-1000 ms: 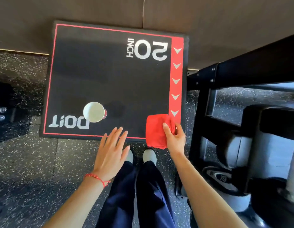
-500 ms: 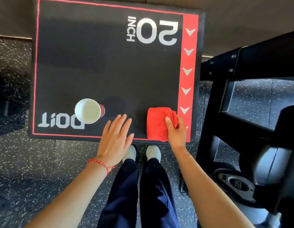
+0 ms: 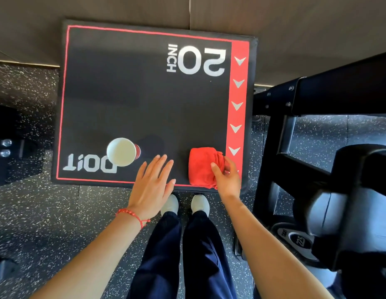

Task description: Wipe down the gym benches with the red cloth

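Item: bench (image 3: pixel 127 100), black padded top with red border, printed "20 INCH". Red cloth (image 3: pixel 201 167), bunched, lies at the near right corner under the right hand (image 3: pixel 227 180), whose fingers curl around its right edge, likely gathering it for wiping. Left hand (image 3: pixel 152 186) flat, fingers spread wide, holding nothing, over the near edge, probably bracing. Paper cup (image 3: pixel 122 151) stands left, apart from both hands.

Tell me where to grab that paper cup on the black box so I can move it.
Grip the paper cup around its side wall just under the open rim, with the open left hand coming from its right. It stands upright, mouth up, so a sideways wrap probably keeps it level. The right hand is on the red cloth.
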